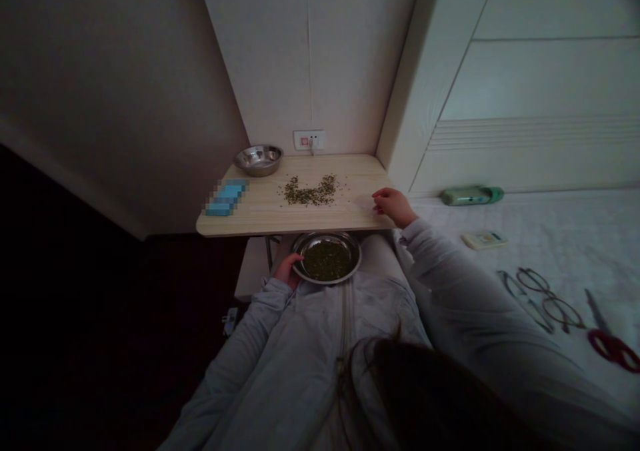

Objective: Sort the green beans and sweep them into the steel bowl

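A shallow metal bowl (356, 257) rests on my lap against the table's front edge, full of small dark green bits, maybe beans or seeds. My left hand (289, 271) grips its left rim. Over the right end of the small wooden table (270, 221) is my right hand (393, 205), its fingers pinched together. A faint pale patch shows by those fingertips, too blurred to identify. Left of this hand, a loose U-shaped scatter of the green and brown bits (310, 194) lies on the tabletop.
Another metal bowl (259, 163) stands at the table's back left, behind a blurred blue object (226, 199). A wall socket (309, 140) holds a plug. On the bed at right lie a green bottle (471, 195), a pale remote-like device (484, 239), glasses (550, 297) and red-handled scissors (613, 347).
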`<act>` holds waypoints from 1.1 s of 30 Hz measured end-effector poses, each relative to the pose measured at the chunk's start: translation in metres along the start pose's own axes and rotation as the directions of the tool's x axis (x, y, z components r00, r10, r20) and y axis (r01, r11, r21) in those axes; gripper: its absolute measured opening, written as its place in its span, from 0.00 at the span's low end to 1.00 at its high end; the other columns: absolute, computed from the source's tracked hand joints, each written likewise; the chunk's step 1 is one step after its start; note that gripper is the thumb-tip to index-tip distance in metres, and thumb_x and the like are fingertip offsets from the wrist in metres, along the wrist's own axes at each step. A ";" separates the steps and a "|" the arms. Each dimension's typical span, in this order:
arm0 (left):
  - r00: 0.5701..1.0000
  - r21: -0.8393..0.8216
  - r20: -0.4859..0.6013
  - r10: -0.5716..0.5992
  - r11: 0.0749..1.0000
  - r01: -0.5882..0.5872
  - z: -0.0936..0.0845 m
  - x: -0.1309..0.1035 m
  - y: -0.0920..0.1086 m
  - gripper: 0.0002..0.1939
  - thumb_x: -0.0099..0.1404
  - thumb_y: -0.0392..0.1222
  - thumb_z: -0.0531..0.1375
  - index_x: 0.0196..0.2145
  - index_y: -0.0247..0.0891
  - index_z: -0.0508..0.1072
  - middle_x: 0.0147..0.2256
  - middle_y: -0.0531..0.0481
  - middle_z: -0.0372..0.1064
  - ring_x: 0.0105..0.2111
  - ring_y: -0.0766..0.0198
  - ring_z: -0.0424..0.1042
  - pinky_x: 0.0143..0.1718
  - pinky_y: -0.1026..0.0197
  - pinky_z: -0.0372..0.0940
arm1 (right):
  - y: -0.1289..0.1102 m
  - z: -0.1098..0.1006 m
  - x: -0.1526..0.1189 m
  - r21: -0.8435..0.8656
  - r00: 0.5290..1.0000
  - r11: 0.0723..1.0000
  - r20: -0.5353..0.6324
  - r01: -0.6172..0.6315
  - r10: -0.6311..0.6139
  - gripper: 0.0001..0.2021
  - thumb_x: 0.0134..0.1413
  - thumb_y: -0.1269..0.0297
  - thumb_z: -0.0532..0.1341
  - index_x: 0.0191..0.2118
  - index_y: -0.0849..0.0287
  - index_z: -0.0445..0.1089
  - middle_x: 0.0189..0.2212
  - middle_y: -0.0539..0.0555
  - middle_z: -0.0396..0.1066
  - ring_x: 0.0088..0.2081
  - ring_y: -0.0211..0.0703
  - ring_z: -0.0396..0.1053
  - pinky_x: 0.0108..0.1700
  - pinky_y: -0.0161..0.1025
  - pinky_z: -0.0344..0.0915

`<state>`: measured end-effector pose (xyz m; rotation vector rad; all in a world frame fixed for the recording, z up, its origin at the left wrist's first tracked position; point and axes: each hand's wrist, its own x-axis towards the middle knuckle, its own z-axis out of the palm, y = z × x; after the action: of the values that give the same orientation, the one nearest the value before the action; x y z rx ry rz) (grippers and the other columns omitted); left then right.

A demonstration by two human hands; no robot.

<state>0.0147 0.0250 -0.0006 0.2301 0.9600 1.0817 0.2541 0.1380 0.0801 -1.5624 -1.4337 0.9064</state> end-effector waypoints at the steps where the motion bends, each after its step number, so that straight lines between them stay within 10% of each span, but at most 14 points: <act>1: 1.000 -0.006 0.005 -0.003 1.000 0.003 0.001 0.000 0.000 0.13 0.45 0.31 0.50 0.29 0.29 0.69 0.21 0.47 0.70 0.32 0.56 0.68 0.34 0.57 0.63 | -0.001 0.002 -0.001 -0.009 1.000 1.000 0.004 -0.006 0.006 0.05 0.37 0.74 0.52 0.26 0.64 0.61 0.18 0.49 0.61 0.18 0.29 0.61 0.21 0.29 0.61; 11: 1.000 -0.014 0.010 0.013 1.000 -0.013 -0.001 0.001 0.000 0.13 0.44 0.31 0.50 0.29 0.29 0.69 0.21 0.47 0.70 0.32 0.57 0.68 0.34 0.58 0.63 | -0.014 0.029 -0.001 0.119 0.999 0.993 0.039 0.018 -0.023 0.05 0.39 0.74 0.51 0.27 0.64 0.61 0.19 0.49 0.62 0.18 0.28 0.61 0.23 0.30 0.62; 33: 0.999 -0.010 0.042 0.023 1.000 -0.022 -0.004 0.004 -0.002 0.11 0.45 0.32 0.50 0.26 0.30 0.70 0.18 0.48 0.69 0.29 0.59 0.69 0.31 0.58 0.64 | -0.001 0.021 -0.006 -0.263 0.981 0.949 0.126 0.176 -0.147 0.12 0.39 0.70 0.51 0.35 0.61 0.62 0.23 0.49 0.65 0.17 0.27 0.59 0.24 0.29 0.58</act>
<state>0.0137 0.0262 -0.0062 0.2558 0.9161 1.0975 0.2343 0.1343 0.0726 -1.5834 -1.7970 0.7250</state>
